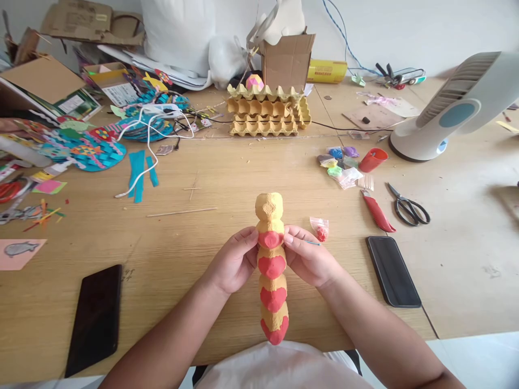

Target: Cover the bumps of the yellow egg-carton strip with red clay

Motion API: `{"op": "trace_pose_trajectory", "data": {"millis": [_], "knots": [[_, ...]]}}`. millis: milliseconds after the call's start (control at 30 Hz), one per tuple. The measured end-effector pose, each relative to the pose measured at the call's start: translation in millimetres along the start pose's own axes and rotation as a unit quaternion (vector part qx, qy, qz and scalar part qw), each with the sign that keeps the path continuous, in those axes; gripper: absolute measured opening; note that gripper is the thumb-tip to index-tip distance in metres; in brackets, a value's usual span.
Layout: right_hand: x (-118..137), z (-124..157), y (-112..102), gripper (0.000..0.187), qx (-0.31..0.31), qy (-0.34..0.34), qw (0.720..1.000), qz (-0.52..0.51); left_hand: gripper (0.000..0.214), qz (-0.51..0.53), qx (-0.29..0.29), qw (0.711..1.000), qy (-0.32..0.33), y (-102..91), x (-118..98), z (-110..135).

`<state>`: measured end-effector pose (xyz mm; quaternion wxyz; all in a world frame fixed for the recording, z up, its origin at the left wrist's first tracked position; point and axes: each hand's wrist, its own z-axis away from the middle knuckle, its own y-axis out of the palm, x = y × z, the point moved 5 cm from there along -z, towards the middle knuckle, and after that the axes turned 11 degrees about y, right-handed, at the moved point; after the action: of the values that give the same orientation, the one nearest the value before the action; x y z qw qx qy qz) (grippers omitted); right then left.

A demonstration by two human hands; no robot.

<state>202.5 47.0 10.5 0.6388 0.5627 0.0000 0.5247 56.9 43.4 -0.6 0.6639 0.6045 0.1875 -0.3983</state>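
Observation:
Between both hands I hold a strip of egg carton (272,283), a single row of yellowish cups pointing away from the table. Red clay covers part of several cups, while the far end is plain. My left hand (237,259) pinches its left edge beside the upper red patch. On the opposite edge, my right hand (310,256) grips with thumb and fingers, and a thin blue stick shows by those fingers. Just beyond the right hand lies a small clear bag of red clay (320,229).
Right side: a phone (394,272), scissors (410,208), a red utility knife (378,212), a red cup (373,159), clay packets (340,165) and a white fan (441,113). Egg cartons (263,128) stand at the back. On the left are a black tablet (95,319) and blue strips (137,175).

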Motion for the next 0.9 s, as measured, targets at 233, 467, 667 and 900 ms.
{"op": "trace_pose_trajectory", "data": {"millis": [233,467,667,900], "knots": [[0,-1,-1,0.036,-0.015,-0.016,1.000,0.015,0.034,0.019,0.004,1.000,-0.008,1.1,2,1],[9,0,-4,0.036,-0.063,-0.074,0.990,0.105,0.031,0.029,-0.016,0.999,-0.026,4.3,1,5],[10,0,-5,0.034,-0.079,-0.098,0.982,0.138,0.025,0.030,-0.027,0.999,-0.027,9.5,-1,7],[9,2,-4,0.036,-0.071,-0.074,0.986,0.131,0.018,0.035,-0.027,0.999,-0.028,6.6,0,7]]}}
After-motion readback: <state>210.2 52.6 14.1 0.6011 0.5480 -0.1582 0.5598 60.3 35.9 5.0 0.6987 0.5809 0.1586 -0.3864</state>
